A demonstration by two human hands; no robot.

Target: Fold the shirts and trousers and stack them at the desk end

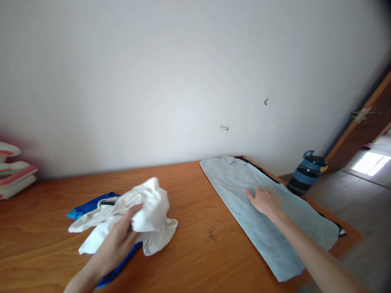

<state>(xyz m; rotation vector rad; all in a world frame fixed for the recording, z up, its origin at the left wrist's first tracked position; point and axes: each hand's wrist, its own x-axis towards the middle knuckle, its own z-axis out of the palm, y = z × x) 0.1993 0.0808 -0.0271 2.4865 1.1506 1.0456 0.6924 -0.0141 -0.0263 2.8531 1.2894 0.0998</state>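
Two hands: left hand [124, 232] on the white cloth [149, 209], right hand [265, 200] over the grey cloth [224, 177].
Left grip: pinching the white cloth, fingers curled into it, the held part bunched and blurred.
Right grip: loosely spread, palm down, thumb apart from the fingers; whether it presses on the grey cloth, I cannot tell.
White cloth: on the left part of the bench [189, 191], crumpled, its bunched part in the left hand, loose ends trailing to both sides; a small dark patch shows near its back edge.
Blue cloth [88, 206]: partly under the white cloth, showing behind it and again near the left wrist.
Grey cloth: spread flat along the right side of the bench, lightly wrinkled, with a small fold at its back end.
Black edge [262, 169]: showing along the grey cloth's right side.
Bottle [305, 175]: blue and black, with a loop on top, just beside the black edge.
Pink-and-white thing [15, 179]: at the far left, cut off by the view.
Wall [152, 89]: pale, behind the bench, bearing a small sticker [224, 127].
Door [351, 138]: brown, at the far right, above a grey floor [363, 203].
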